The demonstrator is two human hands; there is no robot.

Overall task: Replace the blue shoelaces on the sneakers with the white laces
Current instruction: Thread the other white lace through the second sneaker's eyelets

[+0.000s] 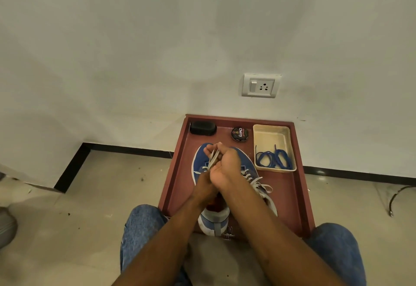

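Observation:
Two blue sneakers stand side by side on a reddish-brown tray [297, 195]. The left sneaker [200, 159] lies under both hands, and the right sneaker [253, 168] carries white laces [258, 184] tied over its tongue. My right hand [227, 164] is shut on a white lace [212, 158] and holds its ends up above the left sneaker's toe. My left hand [203, 184] sits lower on the left sneaker's lacing, partly hidden by my right wrist. The blue laces [273, 158] lie coiled in a cream basket [271, 131] at the tray's back right.
A black shoe brush [203, 127] and a round tin of polish [240, 133] sit at the tray's back edge. The wall with a socket [261, 85] rises just behind. My knees in jeans [144, 225] flank the tray's near end. A cable [398, 195] lies on the floor at right.

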